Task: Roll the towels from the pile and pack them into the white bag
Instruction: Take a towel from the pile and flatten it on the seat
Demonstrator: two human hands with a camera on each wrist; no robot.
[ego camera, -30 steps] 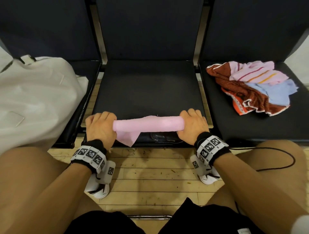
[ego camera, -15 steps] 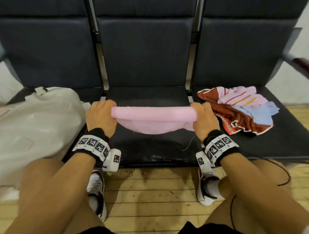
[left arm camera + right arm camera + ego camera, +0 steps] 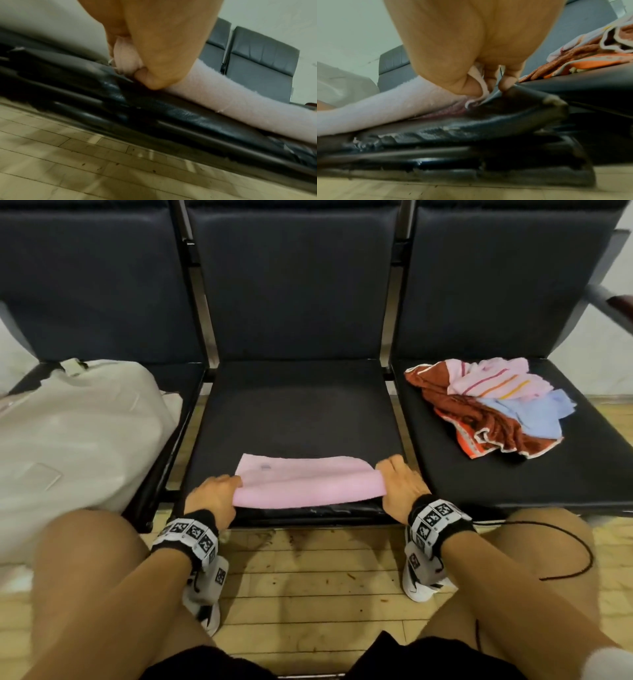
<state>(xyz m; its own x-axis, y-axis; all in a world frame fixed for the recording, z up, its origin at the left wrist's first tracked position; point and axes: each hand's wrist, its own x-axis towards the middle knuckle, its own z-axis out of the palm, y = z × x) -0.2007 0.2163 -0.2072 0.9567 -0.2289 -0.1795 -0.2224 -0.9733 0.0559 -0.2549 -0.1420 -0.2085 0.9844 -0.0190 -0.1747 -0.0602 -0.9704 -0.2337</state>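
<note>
Pink towel (image 3: 301,484) lies partly rolled at the middle seat's (image 3: 294,412) 6 o'clock edge. Left hand (image 3: 212,496) and right hand (image 3: 399,484) each pinch a roll end — keeping it tight. White bag (image 3: 78,433) at 9 o'clock, pile (image 3: 486,405) at 2 o'clock.

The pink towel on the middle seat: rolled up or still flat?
Partly rolled. The pink towel has a rolled near edge pinched by the left hand and right hand; its far part lies flat.
</note>
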